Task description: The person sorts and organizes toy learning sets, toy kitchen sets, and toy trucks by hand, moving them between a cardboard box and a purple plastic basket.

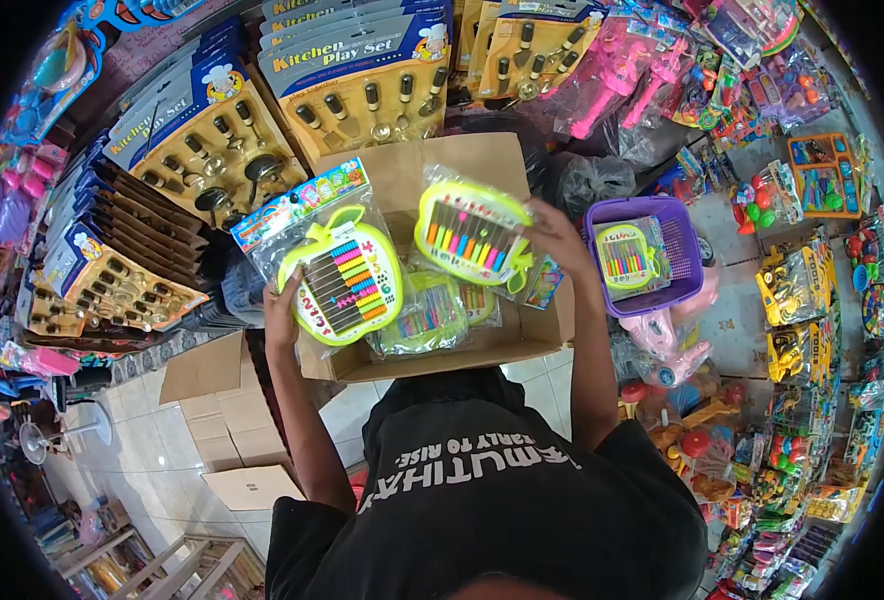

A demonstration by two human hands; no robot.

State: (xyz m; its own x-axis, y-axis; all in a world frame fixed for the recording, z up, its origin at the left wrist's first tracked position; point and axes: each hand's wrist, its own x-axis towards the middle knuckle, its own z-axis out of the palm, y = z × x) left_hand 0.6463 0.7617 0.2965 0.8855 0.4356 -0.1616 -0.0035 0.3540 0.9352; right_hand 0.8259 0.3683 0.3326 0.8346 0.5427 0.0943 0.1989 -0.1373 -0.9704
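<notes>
Toy shop interior, stock packed on every side, white tiled floor (152, 440) below. Nearest the camera is the person's black shirt (502, 490) with white lettering. Both arms reach forward from it over an open cardboard box (442, 355), which is held or propped at chest height; what supports it cannot be seen.

Left hand (282, 300): closed on the lower left edge of an apple-shaped bead toy (347, 280), yellow-green, sealed in a clear bag with a printed card header. The toy is lifted clear of the box, at its left side, face towards the camera.

Right hand (552, 235): closed on the right edge of a second bead toy (472, 232) of the same colour, also bagged, held above the middle of the box. The hands are well apart, each clamped on its own packet.

Inside the box lie more bagged toys (427, 318) of the same kind, overlapping one another. The rear flap stands up behind them.

Just right of the box is a purple basket (680, 250) holding one bagged bead toy (627, 255). A pink plastic toy (672, 340) sits just beneath the basket.

On the floor to the left lie flattened cartons (217, 400).

Beyond the box, rows of kitchen play sets (362, 85) in blue-topped cartons are stacked, running down the left side as well. Assorted bagged toys fill the right side
</notes>
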